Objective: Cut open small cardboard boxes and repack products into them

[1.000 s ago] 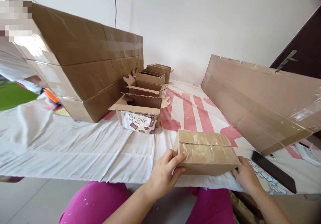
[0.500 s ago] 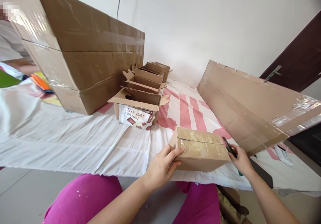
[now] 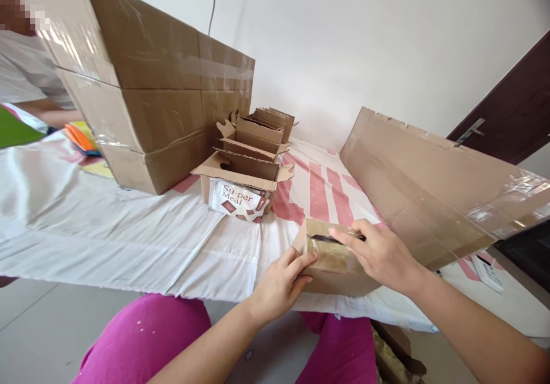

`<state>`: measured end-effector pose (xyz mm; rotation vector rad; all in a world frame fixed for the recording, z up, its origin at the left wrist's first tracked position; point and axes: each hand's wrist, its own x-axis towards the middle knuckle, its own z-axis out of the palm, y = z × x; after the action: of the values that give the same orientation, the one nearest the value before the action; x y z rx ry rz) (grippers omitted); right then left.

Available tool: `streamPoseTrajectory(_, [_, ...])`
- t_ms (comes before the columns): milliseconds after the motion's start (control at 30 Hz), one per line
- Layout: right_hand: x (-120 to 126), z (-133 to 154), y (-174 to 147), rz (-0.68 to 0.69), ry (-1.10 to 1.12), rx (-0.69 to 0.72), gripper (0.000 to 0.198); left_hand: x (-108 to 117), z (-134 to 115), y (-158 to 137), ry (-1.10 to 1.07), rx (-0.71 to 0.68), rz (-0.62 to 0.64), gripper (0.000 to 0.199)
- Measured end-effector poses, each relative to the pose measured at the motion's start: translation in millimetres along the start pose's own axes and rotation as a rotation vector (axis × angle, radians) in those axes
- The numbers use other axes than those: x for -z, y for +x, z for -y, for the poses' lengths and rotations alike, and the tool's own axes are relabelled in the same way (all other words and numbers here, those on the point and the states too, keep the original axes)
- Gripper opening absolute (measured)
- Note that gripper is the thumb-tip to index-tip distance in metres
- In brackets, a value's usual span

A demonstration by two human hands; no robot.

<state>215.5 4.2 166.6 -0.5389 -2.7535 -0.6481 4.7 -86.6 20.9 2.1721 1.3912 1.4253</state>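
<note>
A small taped cardboard box lies near the front edge of the cloth-covered table. My left hand grips the box's left end. My right hand rests on top of the box and holds a thin dark tool, its tip lying along the taped seam. The kind of tool is hard to tell; most of it is hidden under my fingers.
A row of open small cartons stands behind, the nearest with a "Super Meal" packet. A big taped carton is at left, a long flat cardboard piece at right. A person's arm shows far left. A dark door is at right.
My right hand picked up the dark tool from the box's right side and moved it onto the top, along the seam. The left hand stayed on the box's left end.
</note>
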Motion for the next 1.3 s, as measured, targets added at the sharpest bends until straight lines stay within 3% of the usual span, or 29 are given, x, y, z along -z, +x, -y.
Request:
streamPoseTrajectory(200, [-2,-8,7,0.117,-0.156,0.079,0.055,1,0,1,0.031,-0.006,-0.006,0.041])
streamPoseTrajectory(400, [7,-27,-21,0.209,-0.168,0.031,0.059,0,0,2,0.071,-0.005,-0.015,0.039])
streamPoseTrajectory(600, [18,-55,-64,0.302,-0.162,-0.138,0.059,-1,0,2,0.093,-0.007,-0.027,0.038])
streamPoseTrajectory(733, [16,-76,-97,0.241,-0.056,-0.319,0.045,-2,-2,2,0.083,-0.011,-0.039,0.037])
streamPoseTrajectory(800, [2,-84,-115,0.144,0.061,-0.469,0.042,-3,-2,2,0.080,-0.012,-0.046,0.038])
streamPoseTrajectory(900, [-41,-90,-140,-0.006,0.249,-0.741,0.048,-7,-1,0,0.106,-0.030,-0.068,0.043])
streamPoseTrajectory(1000, [-95,-82,-159,0.071,0.377,-0.935,0.052,-12,2,-4,0.057,-0.067,-0.111,0.054])
streamPoseTrajectory(1067, [-125,-69,-167,0.150,0.455,-0.940,0.046,-15,5,-6,-0.080,-0.017,-0.142,0.059])
streamPoseTrajectory(1167, [-149,-52,-171,0.152,0.486,-0.898,0.040,-14,13,-2,-0.287,0.232,-0.269,0.048])
streamPoseTrajectory(1300, [-147,-51,-169,0.094,0.488,-0.893,0.036,-8,25,8,-0.361,0.628,-0.443,0.019])
